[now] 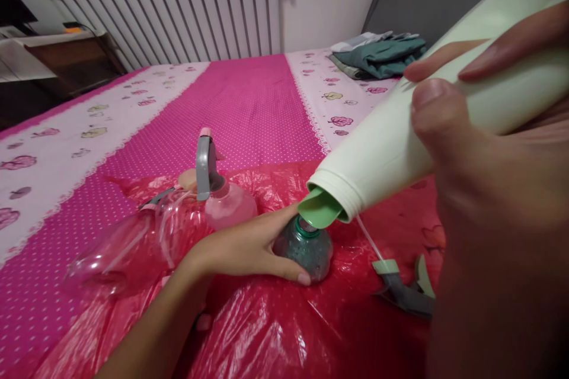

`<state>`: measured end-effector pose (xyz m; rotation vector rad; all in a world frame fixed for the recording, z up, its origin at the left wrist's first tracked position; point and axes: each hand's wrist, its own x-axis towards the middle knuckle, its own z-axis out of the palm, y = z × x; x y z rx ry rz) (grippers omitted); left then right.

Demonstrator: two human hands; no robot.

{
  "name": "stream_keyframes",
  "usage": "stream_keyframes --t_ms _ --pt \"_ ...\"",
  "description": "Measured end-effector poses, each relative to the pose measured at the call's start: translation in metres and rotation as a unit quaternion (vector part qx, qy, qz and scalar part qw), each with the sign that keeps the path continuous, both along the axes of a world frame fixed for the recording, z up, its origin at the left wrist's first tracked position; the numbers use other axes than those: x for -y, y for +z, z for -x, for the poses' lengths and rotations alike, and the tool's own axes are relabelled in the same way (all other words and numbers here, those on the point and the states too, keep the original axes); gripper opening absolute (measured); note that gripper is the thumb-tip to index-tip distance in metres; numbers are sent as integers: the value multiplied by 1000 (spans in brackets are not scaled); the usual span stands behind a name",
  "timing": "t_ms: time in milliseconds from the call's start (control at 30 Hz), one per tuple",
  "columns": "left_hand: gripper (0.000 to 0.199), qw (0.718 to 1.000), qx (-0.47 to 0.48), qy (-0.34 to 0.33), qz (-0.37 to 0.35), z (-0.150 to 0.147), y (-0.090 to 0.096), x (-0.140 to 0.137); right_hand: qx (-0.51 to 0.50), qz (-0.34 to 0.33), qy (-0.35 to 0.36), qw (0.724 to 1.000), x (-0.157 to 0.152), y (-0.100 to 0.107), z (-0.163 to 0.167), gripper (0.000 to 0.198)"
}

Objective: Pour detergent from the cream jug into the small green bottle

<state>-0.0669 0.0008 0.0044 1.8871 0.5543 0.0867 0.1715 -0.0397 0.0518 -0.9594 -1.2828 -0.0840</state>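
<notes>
My left hand (pixel 253 249) is wrapped round a small, rounded, green-tinted clear bottle (pixel 311 254) with its neck bare of any cap. In my right hand (pixel 502 154) is a large pale green bottle (pixel 386 160), tipped down to the left. Its green spout (pixel 319 207) is over the small bottle's mouth and partly covers it; whether they touch I cannot tell, and no flowing liquid shows. To the right lies a grey and green spray trigger head (pixel 406 293) with its thin tube.
A pink spray bottle (pixel 229 204) with a grey trigger stands left of my left hand, beside a clear bottle (pixel 111 257) lying down. Red plastic sheeting (pixel 262 320) covers the bed (pixel 240 100). Folded clothes (pixel 382 56) and a radiator (pixel 178 18) are behind.
</notes>
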Motion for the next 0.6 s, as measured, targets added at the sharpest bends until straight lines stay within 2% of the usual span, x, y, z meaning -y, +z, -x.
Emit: stream_keyframes --t_ms 267,600 --pt "93 1000 2 4 -7 0 0 0 17 34 -10 999 4 0 -2 40" --pt "94 1000 15 3 -4 1 -2 -1 7 -4 -1 1000 -1 -3 -2 36"
